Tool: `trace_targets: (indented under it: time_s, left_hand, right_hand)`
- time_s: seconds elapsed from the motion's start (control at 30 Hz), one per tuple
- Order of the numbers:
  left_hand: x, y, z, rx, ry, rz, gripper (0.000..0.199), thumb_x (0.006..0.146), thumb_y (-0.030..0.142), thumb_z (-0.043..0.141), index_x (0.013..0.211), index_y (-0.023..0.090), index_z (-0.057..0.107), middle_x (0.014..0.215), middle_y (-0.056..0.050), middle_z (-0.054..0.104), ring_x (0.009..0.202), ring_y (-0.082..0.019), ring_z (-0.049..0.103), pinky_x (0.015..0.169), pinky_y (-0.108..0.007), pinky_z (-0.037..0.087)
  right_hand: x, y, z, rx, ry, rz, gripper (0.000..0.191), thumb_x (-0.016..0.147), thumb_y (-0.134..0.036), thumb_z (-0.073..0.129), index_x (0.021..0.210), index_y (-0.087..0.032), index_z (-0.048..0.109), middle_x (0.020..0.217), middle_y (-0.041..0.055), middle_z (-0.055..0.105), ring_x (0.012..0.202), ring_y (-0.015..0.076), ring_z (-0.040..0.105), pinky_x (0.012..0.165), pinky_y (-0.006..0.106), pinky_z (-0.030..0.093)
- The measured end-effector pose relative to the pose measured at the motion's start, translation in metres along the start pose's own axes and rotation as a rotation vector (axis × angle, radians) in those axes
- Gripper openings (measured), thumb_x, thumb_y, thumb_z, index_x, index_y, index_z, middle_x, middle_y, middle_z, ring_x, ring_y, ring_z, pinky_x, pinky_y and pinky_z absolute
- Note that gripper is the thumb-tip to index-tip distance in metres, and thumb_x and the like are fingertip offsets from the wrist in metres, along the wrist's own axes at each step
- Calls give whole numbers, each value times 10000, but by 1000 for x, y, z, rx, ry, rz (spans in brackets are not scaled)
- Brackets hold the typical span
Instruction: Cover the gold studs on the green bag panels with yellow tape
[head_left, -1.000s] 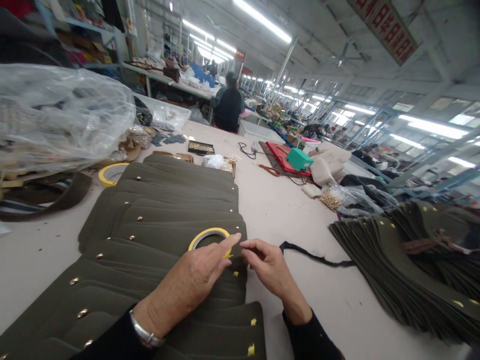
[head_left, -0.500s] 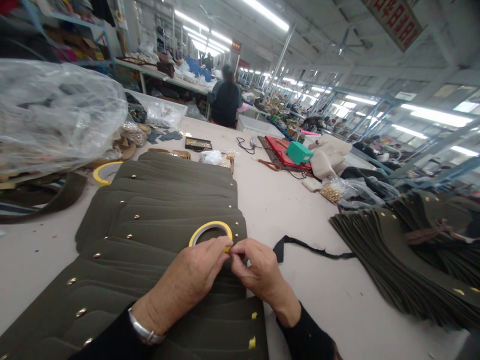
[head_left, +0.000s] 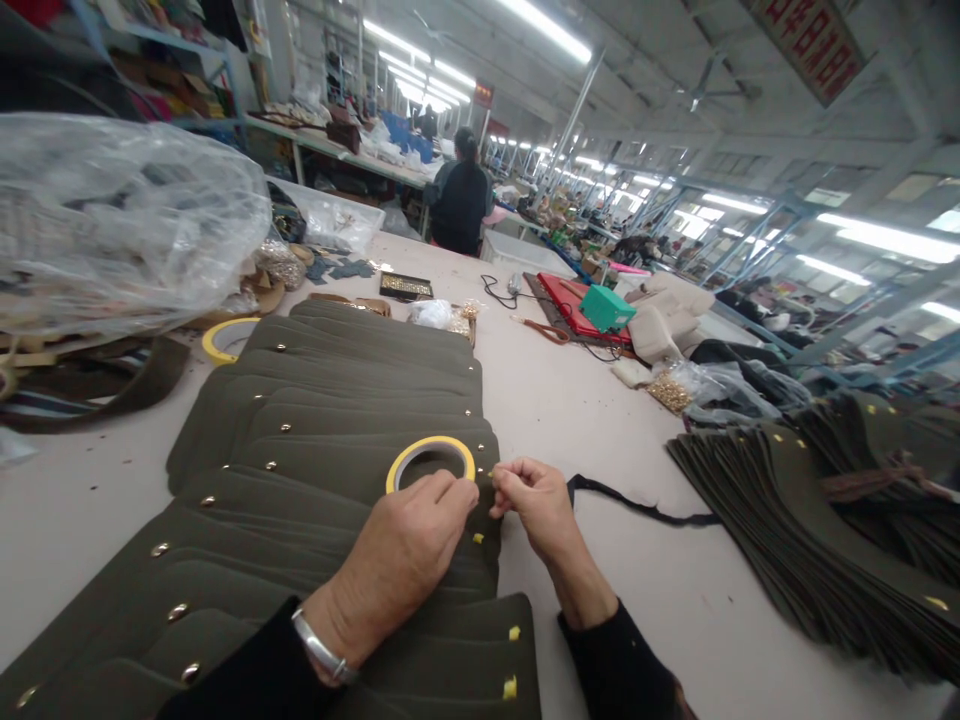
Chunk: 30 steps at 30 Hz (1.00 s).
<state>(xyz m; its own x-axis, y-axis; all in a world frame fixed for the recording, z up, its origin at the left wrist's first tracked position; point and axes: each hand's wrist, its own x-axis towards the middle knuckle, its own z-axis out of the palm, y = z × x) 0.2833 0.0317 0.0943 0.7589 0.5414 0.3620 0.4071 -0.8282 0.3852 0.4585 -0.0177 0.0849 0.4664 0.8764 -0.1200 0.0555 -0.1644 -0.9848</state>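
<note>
My left hand (head_left: 401, 550) is closed on a roll of yellow tape (head_left: 431, 442), held upright above overlapping dark olive panels (head_left: 322, 395). Just right of it, my right hand (head_left: 536, 500) pinches a tiny piece of yellow tape (head_left: 492, 474) between thumb and forefinger. A narrow gap parts the two hands. Gold studs (head_left: 178, 611) dot the panels. Small yellow tape bits stick near their right edges, one of them a tape bit (head_left: 513, 633) below my right hand. The fingertips of my left hand partly hide the roll's lower edge.
Another yellow tape roll (head_left: 225, 340) lies at the left, beside a big clear plastic bag (head_left: 127, 220). A tied stack of olive panels (head_left: 787, 530) and a black strip (head_left: 637, 508) are on the right. Farther back are a green box (head_left: 606, 308) and a person (head_left: 460, 200).
My hands have drawn apart, the right one moving right and slightly up with a small tape piece. A tape bit on the panel between my hands is now visible. The view shifted slightly.
</note>
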Motion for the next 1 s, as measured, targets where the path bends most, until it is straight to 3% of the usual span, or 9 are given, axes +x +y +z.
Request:
trace_targets:
  time_s: [0.17,0.33,0.47,0.6,0.7,0.8,0.9,1.0]
  left_hand:
    - [2,-4,4,156,-227,-103,173,930,100,429,924,209,563,904,-31,618,854,-200,571,713,-309,482]
    - [8,-2,2,204,-337,-134,202,913,71,420,941,203,570,940,-43,628,876,-217,571,715,-326,499]
    - [9,-2,3,217,-351,-133,214,915,70,405,943,204,570,939,-47,629,876,-227,578,720,-345,510]
    - [9,-2,4,211,-351,-138,206,913,75,412,940,207,568,933,-43,625,877,-234,585,710,-350,523]
    - [8,-2,3,224,-346,-150,215,914,72,404,948,206,570,937,-45,620,874,-233,586,707,-350,527]
    - [7,-2,4,244,-338,-150,218,929,95,385,968,205,570,930,-52,614,866,-237,586,717,-368,529]
    - [6,-1,5,248,-357,-146,215,939,116,373,974,202,567,913,-57,612,838,-239,592,720,-388,528]
    - [6,0,4,255,-375,-151,199,945,141,372,968,202,560,896,-56,609,825,-246,595,717,-404,525]
  right_hand:
    - [16,11,-19,-97,-65,-29,293,720,-410,715,764,-122,696,569,0,630,467,107,575,464,217,499]
    - [14,8,-9,-406,-102,-151,192,809,-309,613,787,-145,710,580,-6,630,495,116,564,479,213,458]
    - [15,4,0,-611,-72,-329,143,805,-193,581,753,-162,711,657,9,688,577,133,601,576,228,455]
    - [19,8,2,-705,-103,-386,141,828,-158,568,768,-177,694,724,16,710,644,148,630,624,240,447]
    - [21,12,-1,-752,-103,-381,111,839,-179,600,927,-189,667,645,-18,670,594,150,614,609,247,440]
    - [19,15,-9,-722,-26,-408,210,860,-237,619,1064,-191,595,603,-44,621,546,149,591,570,246,447]
    - [14,16,-18,-727,-57,-638,86,923,-216,528,940,-201,611,798,32,671,720,169,633,684,272,493]
    - [12,17,-20,-853,-182,-830,178,953,-162,453,930,-187,628,881,79,666,855,200,628,787,313,504]
